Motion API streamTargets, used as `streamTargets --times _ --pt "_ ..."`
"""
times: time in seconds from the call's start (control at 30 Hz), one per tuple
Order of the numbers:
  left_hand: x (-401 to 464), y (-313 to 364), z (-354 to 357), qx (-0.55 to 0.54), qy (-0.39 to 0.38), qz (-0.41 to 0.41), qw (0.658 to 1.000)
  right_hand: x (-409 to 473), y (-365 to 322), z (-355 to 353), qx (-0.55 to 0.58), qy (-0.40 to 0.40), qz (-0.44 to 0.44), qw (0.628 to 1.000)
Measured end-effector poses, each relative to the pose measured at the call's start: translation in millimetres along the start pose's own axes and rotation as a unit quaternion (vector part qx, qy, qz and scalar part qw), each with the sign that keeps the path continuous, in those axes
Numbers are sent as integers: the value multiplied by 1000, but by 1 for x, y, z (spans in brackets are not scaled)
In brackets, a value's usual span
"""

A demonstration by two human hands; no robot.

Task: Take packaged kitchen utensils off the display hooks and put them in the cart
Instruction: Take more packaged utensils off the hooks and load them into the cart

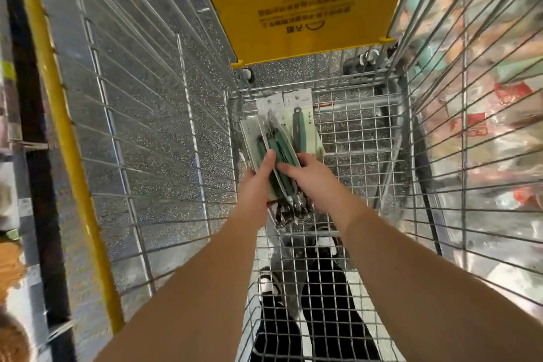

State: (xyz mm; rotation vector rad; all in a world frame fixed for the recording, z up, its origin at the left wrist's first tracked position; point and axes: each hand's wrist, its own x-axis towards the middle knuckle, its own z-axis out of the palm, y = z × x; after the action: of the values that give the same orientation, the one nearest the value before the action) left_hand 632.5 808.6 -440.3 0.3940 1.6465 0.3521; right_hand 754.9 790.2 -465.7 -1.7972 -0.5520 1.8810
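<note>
The cart (367, 114) fills nearly the whole view, a deep wire basket seen from above, with a yellow plastic flap (308, 9) folded at its far end and a speckled floor (164, 114) showing through the mesh; blurred store shelves (484, 97) run along the right side and a yellow post (67, 138) along the left. Both bare arms reach down into the basket, and the person's dark trousers and white shoes show through the wire below them. Low in the basket, against its left wall, the packaged utensils (279, 132) sit as a loose fan of cards carrying green-handled tools, the card tops pointing toward the flap and metal tool ends sticking out near the wrists. The left hand (258, 179) grips the left edge of the stack, thumb laid over the top card, and the right hand (305, 173) rests its fingers on the right side of the stack with fingers curled over the cards, so both hands appear to hold the bundle rather than hang open. The main risk, as I judge it, is the mesh: the metal ends or a card corner could poke through a gap and snag, or a thin card could slip out through the wire if the stack is let go tilted. The fan could also slide apart on release, since the cards look only loosely aligned. The frame is motion-blurred, so whether the stack already touches the basket floor I cannot tell.
</note>
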Motion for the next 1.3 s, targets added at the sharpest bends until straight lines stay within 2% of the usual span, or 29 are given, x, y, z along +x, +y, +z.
streamTargets --times 0.13,0.27,0.37,0.47,0.57,0.77,0.97,1.17,1.3 --pt "-28 -10 3 13 6 -5 1000 -33 12 -4 13 -1 19 1000" --pt "-59 -23 2 73 35 -11 997 -74 20 -10 20 -5 23 1000" --pt "-82 -33 -2 42 28 -9 999 -108 21 -14 18 -10 34 999" --pt "-119 -34 -11 23 -13 2 1000 -144 21 -14 27 16 23 999" --pt "-151 -34 -25 15 -97 13 995 -193 14 -10 31 29 13 999" --pt "-214 -22 -61 -4 -168 52 984 -288 0 11 80 69 -28 994" --pt "-278 -12 -91 -35 -253 48 966 -355 0 41 135 124 -61 981" --pt "-337 -7 -100 -63 -287 26 956 -415 -3 53 131 198 -110 965" --pt "-380 -7 -90 -12 -303 74 950 -452 -1 48 174 227 -146 947"
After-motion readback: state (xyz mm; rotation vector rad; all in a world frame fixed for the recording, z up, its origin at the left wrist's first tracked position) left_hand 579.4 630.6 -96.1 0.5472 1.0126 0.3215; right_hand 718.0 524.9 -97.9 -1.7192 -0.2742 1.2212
